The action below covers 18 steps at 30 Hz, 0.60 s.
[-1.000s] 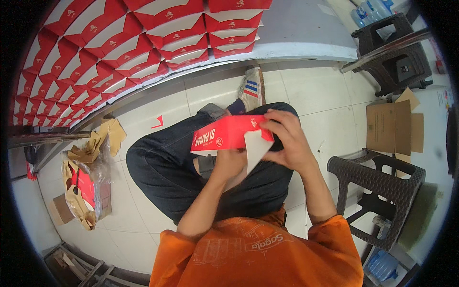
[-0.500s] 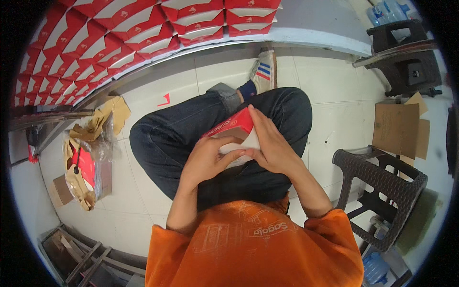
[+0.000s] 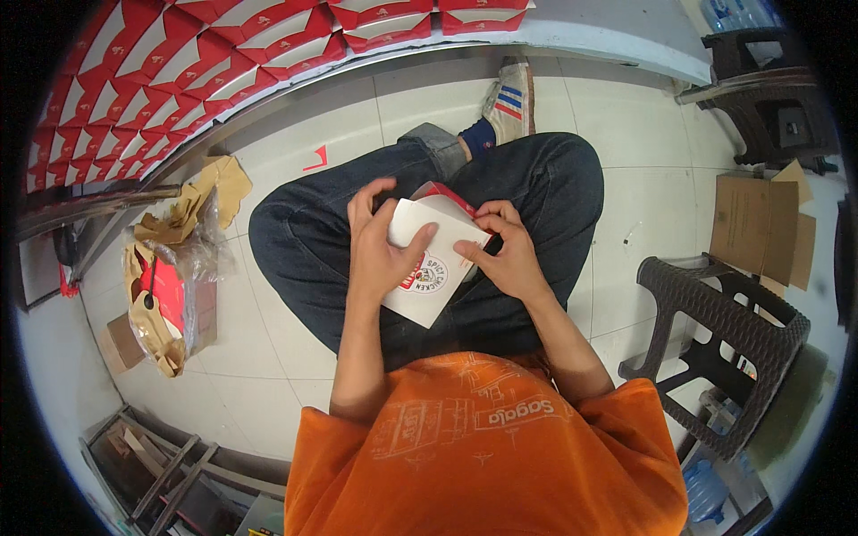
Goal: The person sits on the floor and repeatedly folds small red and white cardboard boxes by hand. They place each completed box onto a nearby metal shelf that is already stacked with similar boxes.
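A red and white folding food carton (image 3: 424, 281) lies over my crossed legs, one white printed panel facing up. Its red side shows at the far edge, where the carton stands partly open. My left hand (image 3: 375, 250) grips the left edge, thumb flat on the white panel and fingers spread along the far side. On the right corner, my right hand (image 3: 509, 259) pinches the carton between thumb and curled fingers. The carton's underside is hidden.
Stacked red and white cartons (image 3: 206, 67) fill the shelf ahead. On the left floor sits a torn paper and plastic bundle (image 3: 179, 295) with red sheets. A dark plastic stool (image 3: 724, 339) and a brown cardboard box (image 3: 751, 219) stand right. A red scrap (image 3: 315, 159) lies beyond my knee.
The carton has been turned, so its white printed panel now faces up. My left hand has shifted up along its edge; my right hand has moved from the top to the right corner.
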Motion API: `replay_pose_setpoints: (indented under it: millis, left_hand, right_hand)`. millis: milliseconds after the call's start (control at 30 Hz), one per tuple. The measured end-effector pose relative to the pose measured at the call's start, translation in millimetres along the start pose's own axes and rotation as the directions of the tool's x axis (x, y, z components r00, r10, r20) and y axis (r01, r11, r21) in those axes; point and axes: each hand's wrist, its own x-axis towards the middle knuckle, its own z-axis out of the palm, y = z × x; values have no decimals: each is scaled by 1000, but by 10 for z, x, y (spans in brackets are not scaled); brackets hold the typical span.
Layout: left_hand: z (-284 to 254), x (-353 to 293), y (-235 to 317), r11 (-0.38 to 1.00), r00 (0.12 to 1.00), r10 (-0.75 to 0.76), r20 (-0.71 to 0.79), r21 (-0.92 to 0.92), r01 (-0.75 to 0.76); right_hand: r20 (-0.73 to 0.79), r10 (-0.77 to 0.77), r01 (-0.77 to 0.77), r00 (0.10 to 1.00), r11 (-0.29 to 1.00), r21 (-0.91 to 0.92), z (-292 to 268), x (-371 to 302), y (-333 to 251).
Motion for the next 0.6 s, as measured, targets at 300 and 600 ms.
replay_pose_setpoints:
  millis: [300,600]
  left_hand:
    - [77,374,-282,863,824,22,566,-427,270]
    - [7,302,-11,812,870,179,458,-569,132]
  right_hand:
    - [52,235,-228,971,966,-119,-152,85,-199]
    - [162,-236,284,958,851,-442,-250,36,-391]
